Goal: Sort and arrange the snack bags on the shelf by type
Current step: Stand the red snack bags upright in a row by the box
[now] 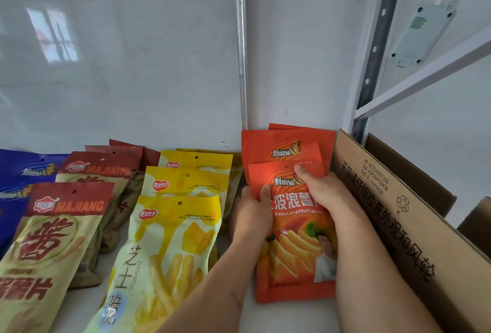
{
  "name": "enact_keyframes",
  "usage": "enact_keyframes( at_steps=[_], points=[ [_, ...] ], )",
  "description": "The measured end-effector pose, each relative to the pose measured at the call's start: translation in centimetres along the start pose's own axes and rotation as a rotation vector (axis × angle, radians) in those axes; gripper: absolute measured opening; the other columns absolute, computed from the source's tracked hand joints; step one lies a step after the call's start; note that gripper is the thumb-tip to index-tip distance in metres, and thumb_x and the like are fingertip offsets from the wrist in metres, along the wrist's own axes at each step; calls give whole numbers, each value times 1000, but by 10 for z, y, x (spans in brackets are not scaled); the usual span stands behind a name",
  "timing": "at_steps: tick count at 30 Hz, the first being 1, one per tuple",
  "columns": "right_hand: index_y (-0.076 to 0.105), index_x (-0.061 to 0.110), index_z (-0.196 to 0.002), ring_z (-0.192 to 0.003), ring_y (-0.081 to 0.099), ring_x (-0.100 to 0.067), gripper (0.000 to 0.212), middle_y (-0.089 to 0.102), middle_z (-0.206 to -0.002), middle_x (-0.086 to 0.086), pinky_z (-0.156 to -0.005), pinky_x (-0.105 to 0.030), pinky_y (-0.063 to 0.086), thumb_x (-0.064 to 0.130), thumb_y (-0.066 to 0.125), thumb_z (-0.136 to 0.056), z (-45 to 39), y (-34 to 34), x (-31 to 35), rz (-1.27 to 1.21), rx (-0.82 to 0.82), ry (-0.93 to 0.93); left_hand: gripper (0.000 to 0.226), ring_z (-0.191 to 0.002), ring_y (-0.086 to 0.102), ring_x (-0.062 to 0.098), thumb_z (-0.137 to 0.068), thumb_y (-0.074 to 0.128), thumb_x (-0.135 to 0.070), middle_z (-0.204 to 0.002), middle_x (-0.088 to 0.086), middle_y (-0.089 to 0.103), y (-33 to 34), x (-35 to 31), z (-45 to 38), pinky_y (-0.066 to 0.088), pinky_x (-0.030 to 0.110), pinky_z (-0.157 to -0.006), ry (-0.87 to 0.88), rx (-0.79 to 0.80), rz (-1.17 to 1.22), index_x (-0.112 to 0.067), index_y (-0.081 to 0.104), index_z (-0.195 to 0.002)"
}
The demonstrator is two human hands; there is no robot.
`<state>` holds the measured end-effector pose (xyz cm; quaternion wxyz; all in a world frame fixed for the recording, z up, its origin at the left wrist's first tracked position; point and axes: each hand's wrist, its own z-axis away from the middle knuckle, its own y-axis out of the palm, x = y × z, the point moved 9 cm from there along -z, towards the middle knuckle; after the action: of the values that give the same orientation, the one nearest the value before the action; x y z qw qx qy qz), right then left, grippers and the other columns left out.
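Orange snack bag (292,247) — front of its stack, just left of the cardboard box (398,215). Left hand (252,210) and right hand (321,189) grip its upper edges — yellow bags (170,239) just left.

Snack bags (170,239): glossy plastic film. Box (414,226): matt brown cardboard. Shelf upright (377,40): painted metal. Back panel (119,67): smooth, reflective

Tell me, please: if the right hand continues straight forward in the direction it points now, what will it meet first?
Probably the orange bags standing behind the front orange bag that the right hand grips, then the white back wall. Depth is unclear.
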<state>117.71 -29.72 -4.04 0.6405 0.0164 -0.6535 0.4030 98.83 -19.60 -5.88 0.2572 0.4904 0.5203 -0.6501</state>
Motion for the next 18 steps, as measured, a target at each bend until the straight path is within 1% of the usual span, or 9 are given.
enact_keyframes(
  at_steps=[2,4,6,8,10,12,14,16,18],
  points=[
    [20,21,-155,-126,56,-34,109,50,-146,-9,-107,-52,43,78,63,-73,4,-12,12,17,-113,-72,52,-98,70,26,-93,39,-68,-112,4,69,-1,2,2,58,47,-88,5,-7,-10,-24,52,-116],
    [6,26,-159,-144,35,-34,109,26,-162,-9,-114,-56,34,76,60,-78,16,-28,40,87,-257,-241,65,-101,69,28,-84,34,-75,-115,5,69,-3,1,4,57,48,-89,11,-11,-10,-24,52,-120],
    [10,29,-159,-152,16,-32,97,14,-166,-6,-119,-57,22,78,48,-84,28,-32,75,266,-362,-439,73,-105,68,28,-80,32,-77,-120,5,67,-4,1,5,56,49,-90,4,-28,-7,-24,49,-127],
    [18,34,-157,-154,8,-30,84,13,-167,-2,-120,-57,12,79,36,-88,28,-18,99,460,-349,-572,67,-112,65,29,-89,37,-71,-130,6,61,-7,-2,8,55,50,-93,7,-45,-20,-22,43,-134],
    [23,39,-156,-154,6,-28,78,13,-167,2,-119,-58,12,79,30,-89,18,-1,103,557,-252,-581,63,-126,55,31,-98,40,-61,-146,8,47,-10,-9,15,50,50,-100,60,-82,-99,-20,34,-145],
    [27,42,-154,-154,5,-28,76,14,-167,3,-119,-58,12,81,25,-88,6,11,98,610,-198,-560,69,-145,33,31,-100,36,-60,-163,5,21,-13,-24,27,38,50,-113,175,-112,-258,-24,20,-156],
    [29,43,-153,-154,6,-28,76,17,-167,4,-119,-57,10,82,21,-88,-2,21,91,647,-168,-534,69,-154,11,31,-100,25,-65,-169,-1,1,-4,-33,35,22,51,-121,250,-54,-411,-33,10,-160],
    [31,43,-152,-154,6,-27,77,18,-166,4,-120,-57,10,83,18,-87,-7,31,82,670,-131,-497,67,-155,3,31,-100,18,-67,-170,-5,-7,9,-27,35,14,53,-122,229,53,-511,-38,7,-160],
    [31,43,-152,-154,6,-28,78,19,-166,4,-119,-57,9,83,16,-87,-10,40,74,690,-96,-473,67,-155,5,32,-100,18,-67,-170,-4,-8,17,-16,32,12,54,-122,181,111,-546,-39,8,-160]
  ],
)
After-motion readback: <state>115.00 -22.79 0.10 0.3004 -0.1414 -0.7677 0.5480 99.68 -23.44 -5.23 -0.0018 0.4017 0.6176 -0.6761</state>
